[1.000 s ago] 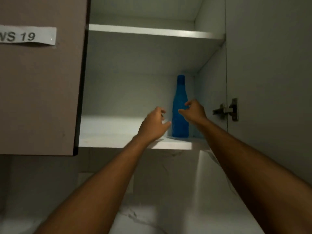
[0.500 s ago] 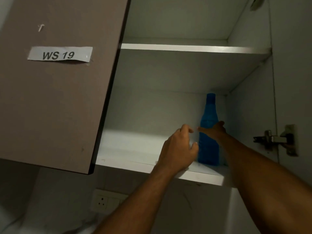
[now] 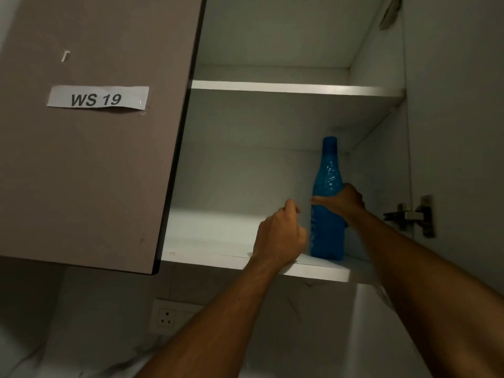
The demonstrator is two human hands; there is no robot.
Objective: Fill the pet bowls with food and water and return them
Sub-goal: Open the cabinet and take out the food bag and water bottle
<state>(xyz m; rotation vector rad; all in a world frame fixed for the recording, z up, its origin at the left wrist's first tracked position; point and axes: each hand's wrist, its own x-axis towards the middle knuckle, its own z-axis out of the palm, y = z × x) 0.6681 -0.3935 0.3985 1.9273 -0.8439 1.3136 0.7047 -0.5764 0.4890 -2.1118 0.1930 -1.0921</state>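
- My right hand (image 3: 344, 199) is gripping the blue bottle (image 3: 327, 165) around its middle, thumb crossing the front; the fingers are wrapping behind it, out of sight.
- My left hand (image 3: 278, 236) is hovering just left of the bottle, curled into a fist with nothing showing in it. Its palm side is facing away and the gap is blurring, so I cannot tell whether it is touching the bottle.
- The bottle is standing upright on the lower shelf (image 3: 218, 241), in the right rear corner, near the side wall. Its contents are not showing through the dim blue plastic.
- My right forearm is covering the shelf's right front edge, and both arms are running out of frame at the bottom.
- The left cabinet door (image 3: 95, 173), bearing a "WS 19" label (image 3: 97, 98), is hiding whatever lies behind it.
- The upper shelf (image 3: 294, 88) is sitting well above the cap, and its top surface is lying above my eye line.
- The lower shelf is lying bare to the left of my hands.
- A hinge (image 3: 411, 215) is jutting out at the right, near my right wrist.
- A wall socket (image 3: 165, 317) is showing below; the worktop (image 3: 27, 361) is being cut off at the corner.
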